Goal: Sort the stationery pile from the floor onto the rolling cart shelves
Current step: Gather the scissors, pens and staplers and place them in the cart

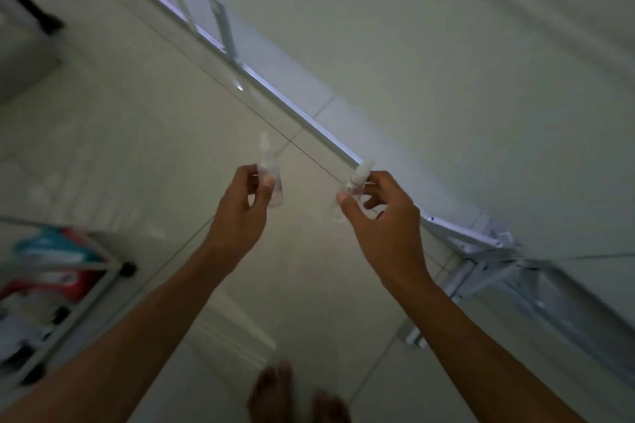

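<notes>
Left hand point(245, 197) pinches a small clear plastic bottle point(269, 178); right hand point(378, 209) pinches another clear, white-capped bottle point(355, 187), both mid-frame. I'd keep grips firm and swing toward the white rolling cart point(68, 288) at lower left.

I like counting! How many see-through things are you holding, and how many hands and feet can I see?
Clear items: 2, one in the left hand, one in the right hand
Hands: 2
Feet: 2
Total: 6
</notes>
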